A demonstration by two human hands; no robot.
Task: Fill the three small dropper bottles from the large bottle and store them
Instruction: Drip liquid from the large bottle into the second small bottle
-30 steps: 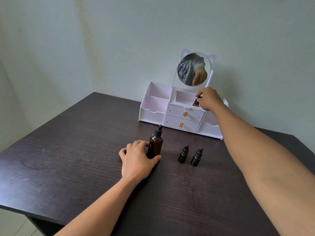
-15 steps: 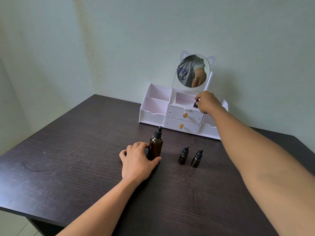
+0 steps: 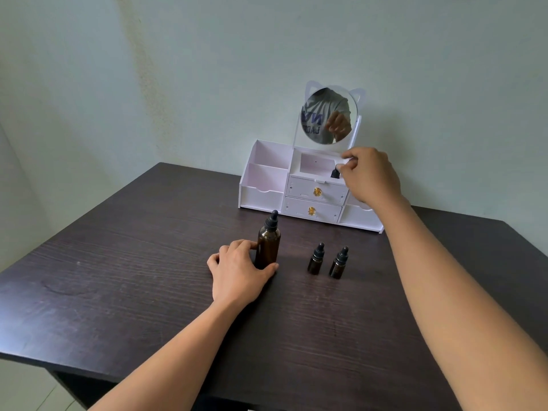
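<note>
Your right hand [image 3: 367, 176] is at the white organizer's [image 3: 264, 197] top middle compartment, fingers [image 3: 348, 161] curled beside the cap of one small dropper bottle [image 3: 335, 173] standing upright there; whether they pinch it, you cannot tell. Your left hand [image 3: 237, 271] grips the large bottle [image 3: 269, 241], upright on the dark counter [image 3: 118, 277]. The second small bottle [image 3: 315, 261] and third small bottle [image 3: 339, 264] stand upright just right of it, on your right hand's side.

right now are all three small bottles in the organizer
No, only the stored bottle is in the organizer; the left bottle and right bottle stand on the table.
</note>
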